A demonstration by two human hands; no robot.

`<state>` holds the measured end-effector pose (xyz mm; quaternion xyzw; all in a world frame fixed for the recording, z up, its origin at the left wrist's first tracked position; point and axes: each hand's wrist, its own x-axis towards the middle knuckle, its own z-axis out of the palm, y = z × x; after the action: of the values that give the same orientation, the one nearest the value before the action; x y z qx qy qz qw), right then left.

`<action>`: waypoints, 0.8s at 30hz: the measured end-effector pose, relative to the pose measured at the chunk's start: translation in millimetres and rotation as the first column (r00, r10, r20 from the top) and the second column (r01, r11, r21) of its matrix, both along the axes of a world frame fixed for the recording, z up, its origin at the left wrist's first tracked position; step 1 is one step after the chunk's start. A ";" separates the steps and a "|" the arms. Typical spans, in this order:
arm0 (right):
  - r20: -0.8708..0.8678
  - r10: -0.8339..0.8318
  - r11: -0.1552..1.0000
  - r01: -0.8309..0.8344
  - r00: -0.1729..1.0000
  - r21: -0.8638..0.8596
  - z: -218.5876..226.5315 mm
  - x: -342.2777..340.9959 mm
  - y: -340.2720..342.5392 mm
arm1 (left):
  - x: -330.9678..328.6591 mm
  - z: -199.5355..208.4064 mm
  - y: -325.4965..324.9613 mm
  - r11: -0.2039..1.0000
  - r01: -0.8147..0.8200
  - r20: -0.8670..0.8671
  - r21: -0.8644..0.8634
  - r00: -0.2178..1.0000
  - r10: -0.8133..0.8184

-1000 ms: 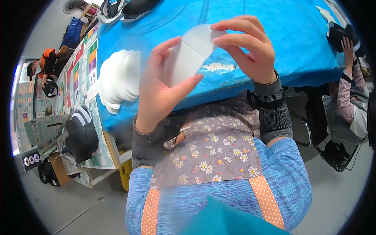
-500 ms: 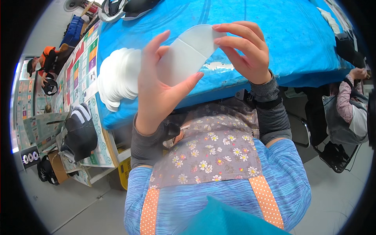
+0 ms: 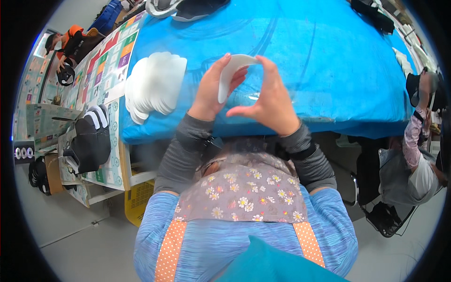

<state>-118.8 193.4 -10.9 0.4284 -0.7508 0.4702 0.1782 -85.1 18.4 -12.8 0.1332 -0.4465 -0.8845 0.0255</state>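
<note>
Nearest, towards 6 o'clock from the centre of view: a grey floral apron [image 3: 253, 188]. Beyond, at 12 o'clock over the blue-covered surface [image 3: 329, 70]: a white insole-shaped sheet [image 3: 227, 77], tilted up and bowed into a curve. Held along its left side by the left hand [image 3: 206, 94], grip clamped on the sheet, fingertips showing inside the curve. Just beside, at 1 o'clock, the right hand [image 3: 278, 101]: grip spread wide, thumb well apart and free, forefinger tip at the sheet's upper end, firmness of contact impossible to tell.

By the look of it, light and thin, flexible yet springy; apt to bow readily, perhaps to crease under a hard pinch. Probably smooth enough to slip. Best taken lightly by opposite edges, near the two ends.

Farther off, at 10 o'clock on the surface, a fanned stack of similar white sheets [image 3: 162, 84]. At 9 o'clock, a black shoe-like piece with white bands [image 3: 91, 145]. At 11 o'clock, towards the far edge, a black shoe upper with a pale rim [image 3: 202, 9]. At 3 o'clock, a co-worker's pink sleeve [image 3: 412, 136].
</note>
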 end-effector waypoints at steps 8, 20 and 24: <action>0.079 -0.202 0.979 0.201 0.976 0.026 -26.6 -7.3 -2.8 | -15.9 -5.3 23.4 0.998 -0.047 0.077 -0.038 0.996 0.050; 0.113 -0.476 0.879 0.473 0.872 0.057 -65.1 -34.8 86.5 | -196.6 -22.9 -127.1 -0.673 0.068 -0.109 -0.736 0.970 0.217; -0.072 -0.478 0.878 0.478 0.875 -0.017 -72.6 -32.8 90.5 | -223.2 -56.0 -203.1 -0.820 0.048 -0.247 -0.571 0.942 0.227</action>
<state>-151.5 283.9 -83.5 0.2467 -0.8265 0.3950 0.3161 -308.3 -184.7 -68.9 0.1482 -0.9440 0.1763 0.2364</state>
